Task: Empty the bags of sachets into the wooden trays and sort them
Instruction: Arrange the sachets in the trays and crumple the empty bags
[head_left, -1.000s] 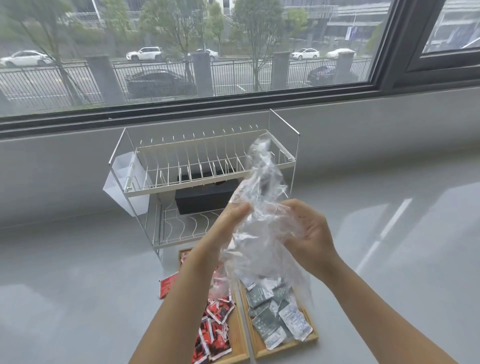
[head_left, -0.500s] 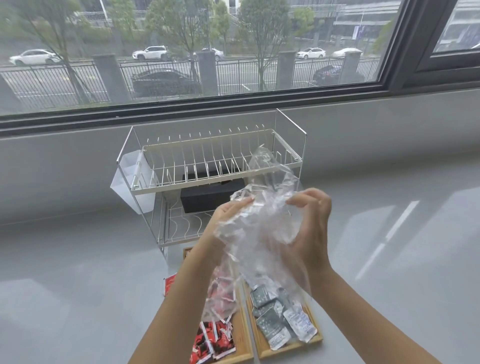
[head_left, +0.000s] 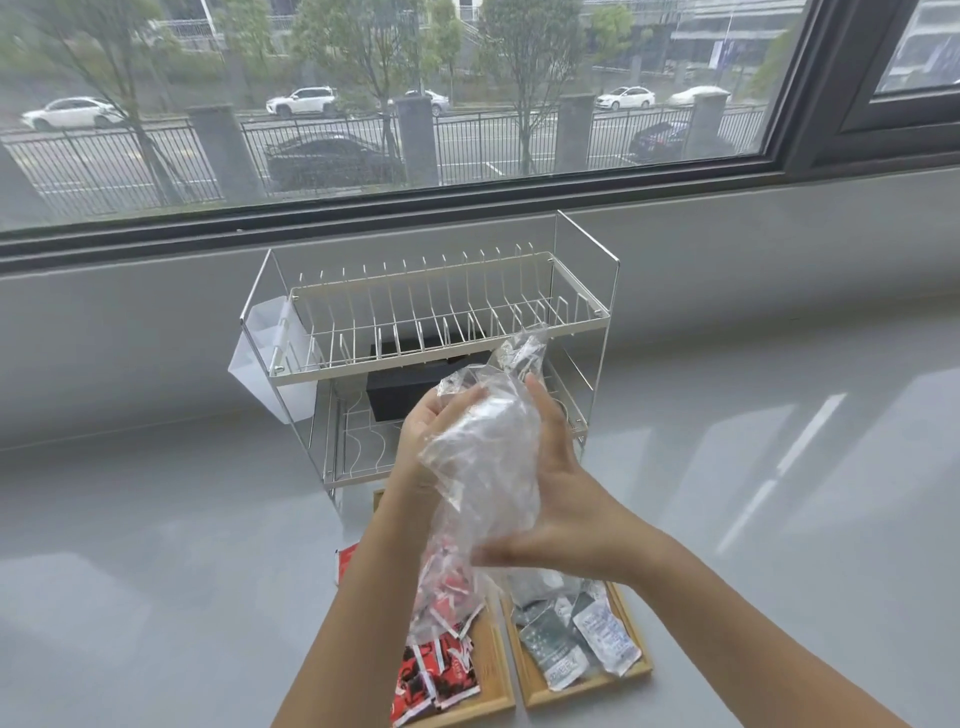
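Clear plastic bag (head_left: 485, 457) gripped between left hand (head_left: 434, 434) and right hand (head_left: 563, 499), crumpled, held above wooden trays. Red sachets (head_left: 434, 670) contained in left tray (head_left: 496, 675); grey-white sachets (head_left: 576, 639) in right tray (head_left: 631, 670). Wire rack (head_left: 441, 332) located behind.

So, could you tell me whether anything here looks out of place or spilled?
Yes: one red sachet lies on the grey counter, outside the left wooden tray that holds the other red sachets. The grey and white sachets all sit inside the right wooden tray.
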